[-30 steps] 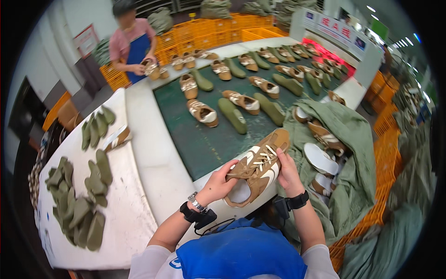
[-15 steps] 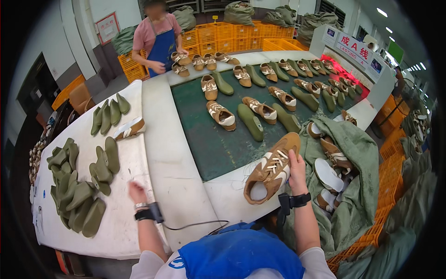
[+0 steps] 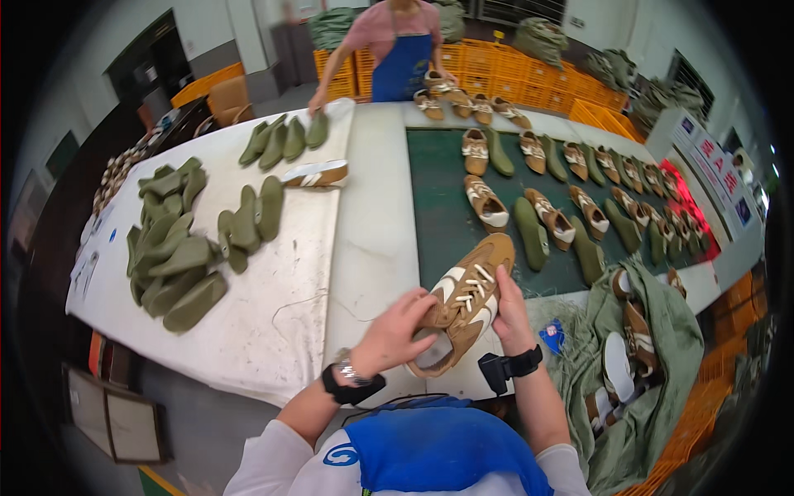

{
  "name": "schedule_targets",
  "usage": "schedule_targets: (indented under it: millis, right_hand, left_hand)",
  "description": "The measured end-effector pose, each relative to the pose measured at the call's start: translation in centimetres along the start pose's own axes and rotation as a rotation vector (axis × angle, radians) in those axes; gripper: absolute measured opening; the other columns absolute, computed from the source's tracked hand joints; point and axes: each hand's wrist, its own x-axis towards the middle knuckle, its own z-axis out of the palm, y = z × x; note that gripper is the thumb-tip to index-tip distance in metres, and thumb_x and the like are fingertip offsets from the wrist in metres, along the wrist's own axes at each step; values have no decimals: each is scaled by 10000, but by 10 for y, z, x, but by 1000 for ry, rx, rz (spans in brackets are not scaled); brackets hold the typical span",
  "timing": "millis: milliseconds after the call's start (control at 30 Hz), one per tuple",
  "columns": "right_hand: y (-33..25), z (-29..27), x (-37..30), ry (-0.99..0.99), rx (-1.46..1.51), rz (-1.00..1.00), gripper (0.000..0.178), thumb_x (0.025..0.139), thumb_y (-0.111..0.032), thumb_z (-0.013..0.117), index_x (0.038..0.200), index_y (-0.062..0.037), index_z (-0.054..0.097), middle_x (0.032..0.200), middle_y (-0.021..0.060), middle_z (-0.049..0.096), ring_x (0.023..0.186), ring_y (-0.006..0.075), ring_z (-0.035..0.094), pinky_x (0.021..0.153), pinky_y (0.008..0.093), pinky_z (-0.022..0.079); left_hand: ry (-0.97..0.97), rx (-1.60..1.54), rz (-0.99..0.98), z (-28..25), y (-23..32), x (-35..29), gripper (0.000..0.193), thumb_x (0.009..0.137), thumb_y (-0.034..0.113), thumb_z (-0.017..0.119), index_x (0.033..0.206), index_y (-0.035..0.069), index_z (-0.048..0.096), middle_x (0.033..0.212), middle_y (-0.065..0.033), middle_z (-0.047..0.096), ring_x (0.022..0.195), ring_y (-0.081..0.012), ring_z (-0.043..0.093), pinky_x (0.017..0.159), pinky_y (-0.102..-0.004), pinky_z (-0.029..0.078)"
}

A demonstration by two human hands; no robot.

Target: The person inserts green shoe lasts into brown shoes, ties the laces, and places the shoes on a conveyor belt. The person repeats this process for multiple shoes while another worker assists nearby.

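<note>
A brown and white sneaker (image 3: 466,299) is held up in front of me, toe pointing away and sole toward the right. My right hand (image 3: 513,307) is closed around its right side. At the shoe's opening, my left hand (image 3: 390,329) grips the collar, its thumb reaching over the edge. A pale lining shows inside. Left of my hands, green shoe lasts (image 3: 175,252) lie heaped on a white cloth-covered table (image 3: 273,318). Another brown and white sneaker (image 3: 318,174) rests on its side there, below a short row of upright lasts (image 3: 294,139).
A green conveyor belt (image 3: 451,198) carries sneakers and lasts in rows. On the right, an open green sack (image 3: 662,355) holds more shoes, beside orange crates (image 3: 728,355). Across the table stands a co-worker in a blue apron (image 3: 403,66), one hand near the lasts, the other near shoes.
My left hand has come from above the white table to the shoe and taken hold of its collar. My view has swung left. The co-worker's arm now reaches toward the row of lasts.
</note>
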Motion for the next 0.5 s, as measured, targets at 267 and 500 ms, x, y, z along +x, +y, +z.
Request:
schedule_targets:
  millis: [267,500]
  right_hand:
    - [9,55,-54,-240,-1315,-918,494,676,-82,739,1136,-20,570,1150,149,562,1048,318,543,911,386,424]
    - [50,94,-86,-451,-1340,-784,278,726,-22,610,997,-82,624,896,128,530,727,314,575,625,389,489]
  left_hand:
    - [231,317,-172,10,-8,-15,95,782,127,586,811,48,541,744,-122,584,694,-330,580,576,-417,488]
    - [291,326,-275,3,-6,-53,161,841,150,592,947,31,568,768,-116,591,713,-305,594,586,-393,495]
